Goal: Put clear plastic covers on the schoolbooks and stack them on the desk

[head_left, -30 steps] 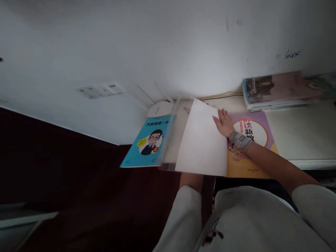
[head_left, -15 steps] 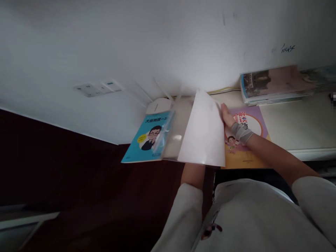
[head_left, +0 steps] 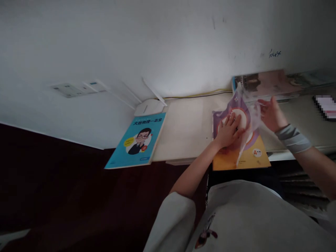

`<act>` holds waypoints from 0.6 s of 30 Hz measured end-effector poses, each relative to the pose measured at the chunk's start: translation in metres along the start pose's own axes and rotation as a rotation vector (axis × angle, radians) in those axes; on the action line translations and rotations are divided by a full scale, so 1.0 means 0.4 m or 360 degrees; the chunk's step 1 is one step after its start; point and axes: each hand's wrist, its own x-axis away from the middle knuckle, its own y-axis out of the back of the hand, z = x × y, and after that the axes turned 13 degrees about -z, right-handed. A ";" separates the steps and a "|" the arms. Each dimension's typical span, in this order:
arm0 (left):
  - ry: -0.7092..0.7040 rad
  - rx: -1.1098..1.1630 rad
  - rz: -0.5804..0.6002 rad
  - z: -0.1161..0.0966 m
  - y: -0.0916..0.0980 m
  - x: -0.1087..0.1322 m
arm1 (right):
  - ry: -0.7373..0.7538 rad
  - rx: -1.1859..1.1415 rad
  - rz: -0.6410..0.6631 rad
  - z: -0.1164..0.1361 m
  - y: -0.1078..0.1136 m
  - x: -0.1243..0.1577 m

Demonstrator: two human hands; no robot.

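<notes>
Apparently mid-covering, open left hand lies over book; right hand, at its two o'clock, grip unclear; crumpled film likely needs smoothing.

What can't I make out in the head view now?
In the head view:
Purple-and-orange book: lettering in its white circle, mostly covered by the left hand.
Right hand: whether it grips the clear plastic; blurred.
Dark-edged object: its face, pixelated; its end, cut off by the right edge.
Book stack: its lower front, partly behind the plastic.
</notes>
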 end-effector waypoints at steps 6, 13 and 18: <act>-0.0140 0.0176 -0.0241 -0.088 0.015 -0.029 | 0.0542 0.0115 0.0485 0.229 0.052 -0.068; -0.0206 -0.0110 0.0197 -0.131 -0.033 0.004 | 0.0394 0.0639 0.0980 0.063 -0.033 -0.059; -0.0110 0.0105 0.0031 -0.062 0.062 0.025 | 0.0421 0.0372 0.0883 0.091 0.020 -0.060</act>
